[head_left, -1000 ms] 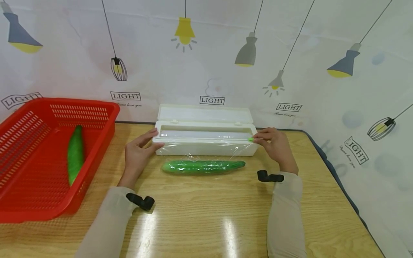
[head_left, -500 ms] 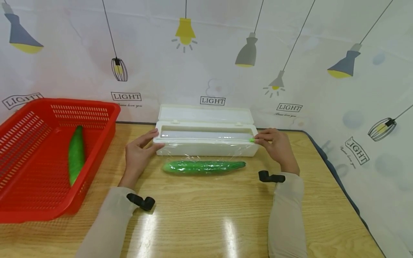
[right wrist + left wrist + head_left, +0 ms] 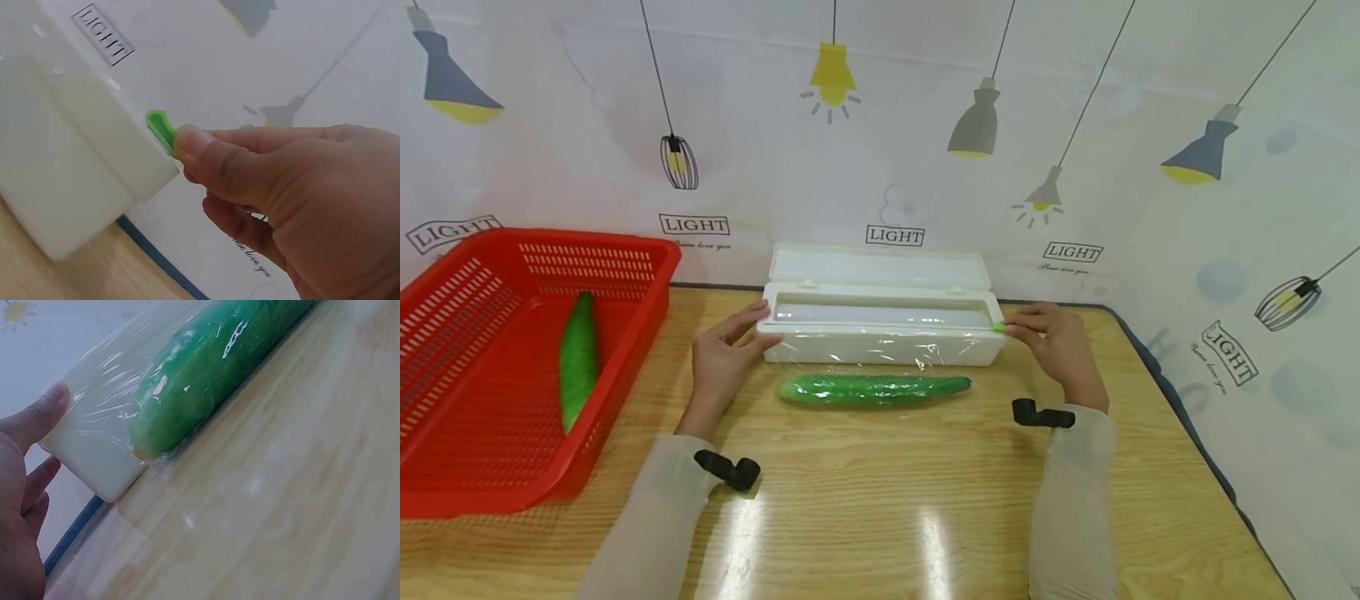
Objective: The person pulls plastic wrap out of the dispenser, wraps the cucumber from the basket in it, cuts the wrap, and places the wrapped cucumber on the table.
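A white cling film dispenser box point(image 3: 887, 350) lies at the table's back with its lid point(image 3: 880, 268) raised and a film roll point(image 3: 880, 315) inside. My left hand point(image 3: 718, 367) grips the box's left end, thumb point(image 3: 47, 412) on the front edge. Between thumb and fingertips my right hand point(image 3: 1063, 350) pinches a small green slide cutter point(image 3: 161, 130), at the right end of the box's front edge. Clear film point(image 3: 103, 403) comes down the box's front to a cucumber point(image 3: 875, 389) wrapped in it, lying on the table before the box.
At the left stands a red plastic basket point(image 3: 621, 379) with another cucumber point(image 3: 577, 358) in it. Behind the wooden table point(image 3: 880, 500) hangs a lamp-printed backdrop point(image 3: 895, 125). The table's right edge point(image 3: 1195, 433) runs along a dark blue border.
My right hand has moved right, drawing the green slide cutter to the right end of the box edge. The left hand stays at the box's left end.
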